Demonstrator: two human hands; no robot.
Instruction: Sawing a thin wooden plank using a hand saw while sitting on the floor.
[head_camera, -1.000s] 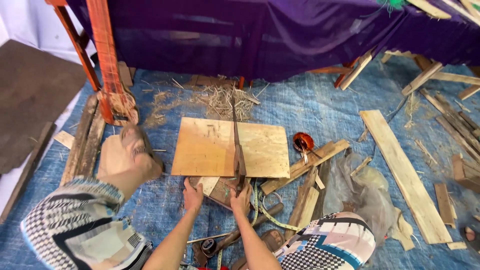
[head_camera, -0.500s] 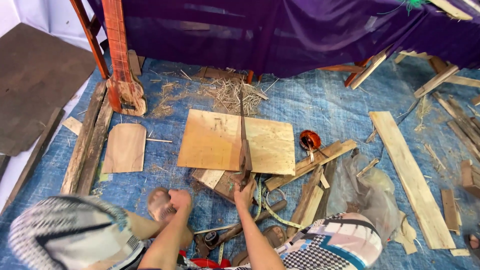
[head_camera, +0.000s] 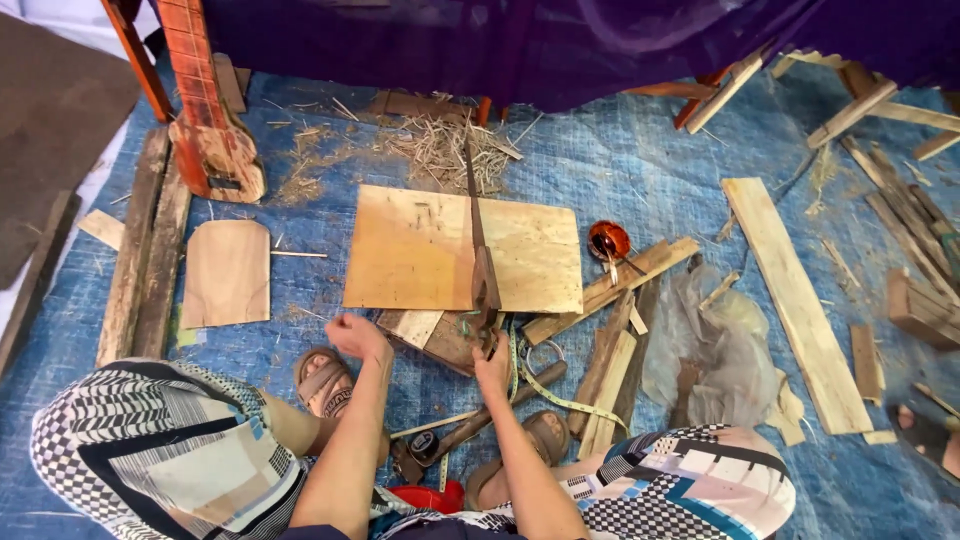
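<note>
Black-and-white checked patterned shorts (head_camera: 170, 450), brown strapped sandals (head_camera: 325, 380), bare forearms.

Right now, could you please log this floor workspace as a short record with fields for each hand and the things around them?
Setting: blue tarp on the floor, person seated
Left hand: closed in a loose fist beside a small wood block; whether it grips anything, cannot tell
Right hand: on the near end of a long saw
Under saw: square plywood sheet
Left of sheet: rounded-top wood panel
Right of sheet: orange round object, long plank
Near feet: measuring tape
</note>
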